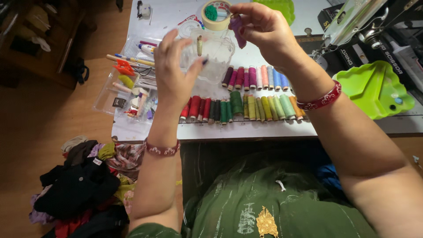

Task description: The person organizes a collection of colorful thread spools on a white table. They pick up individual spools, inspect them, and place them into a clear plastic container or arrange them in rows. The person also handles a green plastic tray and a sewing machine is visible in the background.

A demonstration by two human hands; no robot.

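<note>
Two hands are raised above the white surface (273, 128), both over the rows of thread spools (246, 105). The left hand (174, 75) grips a clear plastic container (216, 55) from its side, thumb and fingers pressed against the wall, and holds it in the air just above the upper row of spools. A small spool of pale thread shows through the container's wall near the thumb. The right hand (264, 31) is beside the container's top, its fingers pinched together on a small purple piece (238, 31), which hangs down next to the rim. Whether that piece is cloth or thread I cannot tell.

Behind the container lies a roll of tape (217, 15) with something green in its hole. To the left of the spools is a clear tray (128, 88) of pens, orange scissors and small bits. To the right of the spools sits a green plastic tray (374, 90), next to a sewing machine (374, 22). On the floor, below the left edge of the surface, lies a heap of fabric scraps (83, 185).
</note>
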